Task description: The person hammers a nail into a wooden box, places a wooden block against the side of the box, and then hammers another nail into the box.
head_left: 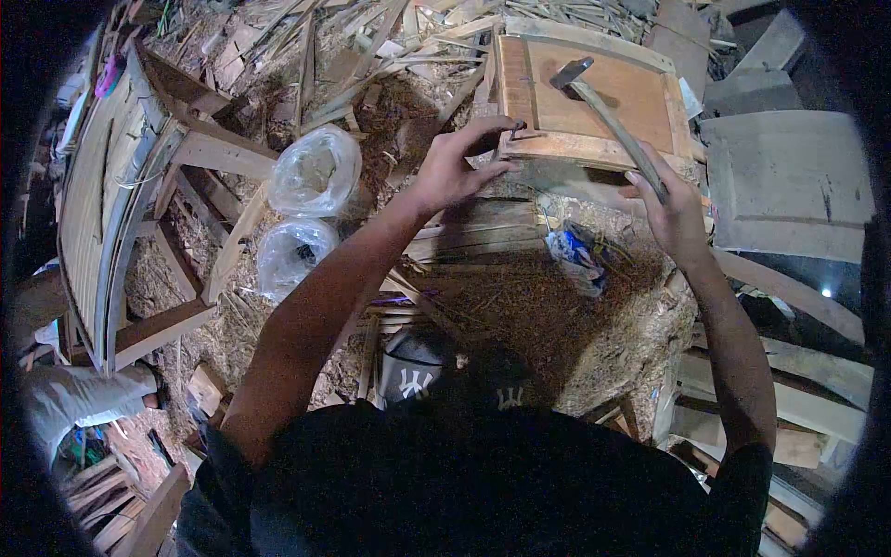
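Note:
A shallow wooden box (594,102) with a raised frame lies in front of me on a sawdust-covered block. My right hand (673,209) grips the handle of a hammer (608,111), whose metal head hangs over the box's panel. My left hand (459,162) reaches to the box's near left corner, fingers pinched together at the frame's edge; whatever it pinches is too small to make out.
Two clear plastic bags (316,172) lie to the left on the sawdust. A curved slatted wooden frame (102,195) stands at far left. Wood offcuts and splinters (371,46) cover the ground behind. Grey boards (789,176) lie at right. A blue wrapper (575,251) sits near the box.

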`<move>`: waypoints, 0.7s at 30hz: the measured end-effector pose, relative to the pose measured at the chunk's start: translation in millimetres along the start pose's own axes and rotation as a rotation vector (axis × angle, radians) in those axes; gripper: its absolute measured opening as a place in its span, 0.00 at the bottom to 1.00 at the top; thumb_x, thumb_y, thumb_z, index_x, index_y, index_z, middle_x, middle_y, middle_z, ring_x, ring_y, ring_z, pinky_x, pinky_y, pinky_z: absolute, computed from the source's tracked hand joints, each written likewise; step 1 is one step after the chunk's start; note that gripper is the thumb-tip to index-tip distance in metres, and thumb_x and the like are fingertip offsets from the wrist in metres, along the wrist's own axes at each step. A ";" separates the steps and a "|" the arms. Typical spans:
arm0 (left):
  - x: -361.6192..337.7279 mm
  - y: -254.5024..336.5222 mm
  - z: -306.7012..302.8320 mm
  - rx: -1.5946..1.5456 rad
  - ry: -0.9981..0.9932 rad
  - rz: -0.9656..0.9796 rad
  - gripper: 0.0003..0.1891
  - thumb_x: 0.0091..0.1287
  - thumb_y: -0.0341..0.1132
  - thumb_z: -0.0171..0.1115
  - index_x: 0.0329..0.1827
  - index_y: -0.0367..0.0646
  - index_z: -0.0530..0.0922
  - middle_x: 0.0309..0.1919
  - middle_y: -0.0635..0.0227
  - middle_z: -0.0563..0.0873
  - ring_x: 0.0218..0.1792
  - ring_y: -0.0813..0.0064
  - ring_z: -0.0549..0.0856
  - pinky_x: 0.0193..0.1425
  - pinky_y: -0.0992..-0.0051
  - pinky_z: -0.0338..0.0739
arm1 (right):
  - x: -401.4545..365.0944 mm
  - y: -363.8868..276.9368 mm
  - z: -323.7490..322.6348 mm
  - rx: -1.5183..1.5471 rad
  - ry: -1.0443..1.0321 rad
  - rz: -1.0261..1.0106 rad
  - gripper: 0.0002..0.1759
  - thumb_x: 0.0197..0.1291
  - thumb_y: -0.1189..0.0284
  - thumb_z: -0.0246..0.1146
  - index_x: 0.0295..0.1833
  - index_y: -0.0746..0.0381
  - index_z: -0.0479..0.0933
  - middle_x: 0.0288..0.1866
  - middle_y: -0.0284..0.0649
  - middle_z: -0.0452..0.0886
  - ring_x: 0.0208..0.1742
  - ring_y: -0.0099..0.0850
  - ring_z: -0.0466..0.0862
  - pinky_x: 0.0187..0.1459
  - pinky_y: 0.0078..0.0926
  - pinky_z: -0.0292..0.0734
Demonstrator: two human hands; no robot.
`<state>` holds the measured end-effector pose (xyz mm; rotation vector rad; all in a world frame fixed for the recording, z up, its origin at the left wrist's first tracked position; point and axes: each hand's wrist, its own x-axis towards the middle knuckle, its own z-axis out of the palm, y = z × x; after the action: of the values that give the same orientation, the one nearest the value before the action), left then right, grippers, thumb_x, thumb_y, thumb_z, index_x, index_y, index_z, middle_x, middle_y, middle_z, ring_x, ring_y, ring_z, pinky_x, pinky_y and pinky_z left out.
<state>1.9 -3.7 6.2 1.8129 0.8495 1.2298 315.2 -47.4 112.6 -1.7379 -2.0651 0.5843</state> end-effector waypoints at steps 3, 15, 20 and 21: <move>0.1 -0.5 -5.2 0.052 -0.066 0.050 0.32 0.57 0.30 0.78 0.65 0.42 0.73 0.59 0.60 0.85 0.60 0.67 0.84 0.65 0.65 0.79 | 0.3 -2.5 -0.9 -0.031 0.020 -0.086 0.25 0.68 0.71 0.65 0.69 0.58 0.73 0.31 0.51 0.82 0.24 0.34 0.80 0.34 0.32 0.77; 2.4 2.8 0.1 0.046 -0.050 -0.004 0.33 0.59 0.33 0.78 0.66 0.40 0.71 0.58 0.57 0.85 0.59 0.66 0.85 0.65 0.65 0.79 | 0.4 2.4 1.3 0.049 0.054 -0.091 0.25 0.67 0.72 0.65 0.69 0.57 0.73 0.35 0.53 0.85 0.33 0.40 0.88 0.39 0.34 0.80; 2.6 4.6 -1.9 0.073 -0.050 0.052 0.33 0.59 0.34 0.78 0.66 0.41 0.70 0.59 0.57 0.85 0.59 0.64 0.86 0.64 0.65 0.79 | -2.8 0.6 3.1 -0.006 -0.058 0.067 0.25 0.72 0.76 0.58 0.73 0.64 0.68 0.51 0.45 0.86 0.42 0.29 0.90 0.48 0.26 0.81; 2.4 4.8 -1.4 0.073 -0.051 0.051 0.33 0.59 0.34 0.78 0.66 0.41 0.70 0.59 0.57 0.85 0.59 0.64 0.86 0.64 0.65 0.79 | -3.5 4.5 6.2 -0.006 -0.058 0.069 0.25 0.72 0.76 0.58 0.73 0.64 0.68 0.51 0.45 0.86 0.42 0.29 0.90 0.48 0.26 0.81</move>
<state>1.8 -3.7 11.8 1.9266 0.8334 1.1933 316.2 -50.7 104.9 -1.8221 -2.0545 0.6566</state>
